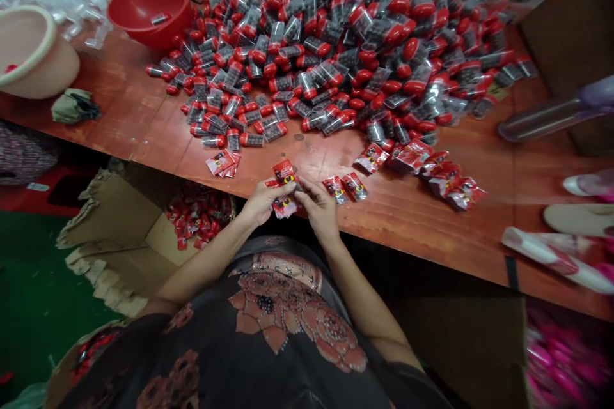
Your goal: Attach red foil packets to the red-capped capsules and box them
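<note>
Just over the table's front edge, my left hand [261, 203] pinches several small red printed packets [285, 204], fanned out a little. My right hand [319, 208] is closed at their right side, thumb and fingertips on the packets; whether it holds a separate piece is hidden. To the right of it lie two red packets [344, 188] side by side on the table. A small stack of packets [223, 163] rests left of my hands. Further right, a row of stacked red packets [432, 172] runs along the table.
A big heap of clear tubes with red caps [326, 45] covers the table's back. A red bowl [151, 9] and a pale bucket [38, 54] stand left. Below, an open cardboard box [119, 230] holds red packets. Clear cylinders [542, 120] and pale shoe-like items [578, 220] lie right.
</note>
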Motion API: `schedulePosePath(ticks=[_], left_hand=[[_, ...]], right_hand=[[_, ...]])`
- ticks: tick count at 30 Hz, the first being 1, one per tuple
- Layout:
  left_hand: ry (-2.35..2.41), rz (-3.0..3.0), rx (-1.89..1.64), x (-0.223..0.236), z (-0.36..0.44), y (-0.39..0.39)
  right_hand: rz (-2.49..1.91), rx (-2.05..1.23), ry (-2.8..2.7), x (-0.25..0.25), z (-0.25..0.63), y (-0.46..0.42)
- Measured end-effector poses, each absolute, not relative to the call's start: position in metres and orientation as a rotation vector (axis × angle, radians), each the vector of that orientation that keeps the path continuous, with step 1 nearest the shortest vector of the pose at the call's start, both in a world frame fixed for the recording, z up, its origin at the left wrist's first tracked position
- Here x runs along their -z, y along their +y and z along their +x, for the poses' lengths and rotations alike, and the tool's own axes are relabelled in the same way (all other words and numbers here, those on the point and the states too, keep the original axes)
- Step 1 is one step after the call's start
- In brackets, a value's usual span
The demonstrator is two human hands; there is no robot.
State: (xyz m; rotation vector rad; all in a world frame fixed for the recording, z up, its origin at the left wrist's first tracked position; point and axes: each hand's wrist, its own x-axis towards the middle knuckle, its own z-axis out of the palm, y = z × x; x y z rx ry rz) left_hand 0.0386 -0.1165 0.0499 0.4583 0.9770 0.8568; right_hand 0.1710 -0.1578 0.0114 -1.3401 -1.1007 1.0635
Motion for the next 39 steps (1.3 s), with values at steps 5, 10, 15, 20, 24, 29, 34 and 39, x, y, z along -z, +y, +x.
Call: schedulePosePath(ticks=[5,10,15,20,24,29,34,39], left_hand=[[0.959,0.418,-0.789,-0.042,0.045,-0.118],[0.938,0.322,-0.727,-0.037,0.048,-0.115],[0.916,0.323,-0.699,-0.032,0.057,-0.115],[0.885,0.310,-0.645,-0.030,0.059,-0.113],[0.865,0.177,-0.616,-0.034,0.041,-0.107],[0.898,0.248,-0.652,-0.036,0.023,-0.106],[0.980,0.391,-0.810,-0.036,0.021,-0.107],[0.961,0.345,-1.057,-0.032,0.014,-0.105]], right_hand=[[-1.410,-0.942,-0.997,-0.014,0.171,-0.161],[-1.438,-0.904,-0.939,-0.015,0.175,-0.160],[-1.457,-0.938,-0.886,-0.010,0.181,-0.160],[-1.499,-0.961,-0.716,-0.007,0.198,-0.164],[-1.612,-0.745,-0.687,-0.007,0.235,-0.169],[-1.928,-0.331,-0.990,-0.014,0.251,-0.178],[-1.615,-0.743,-1.314,-0.022,0.193,-0.168],[-1.371,-1.110,-1.068,-0.011,0.139,-0.130]])
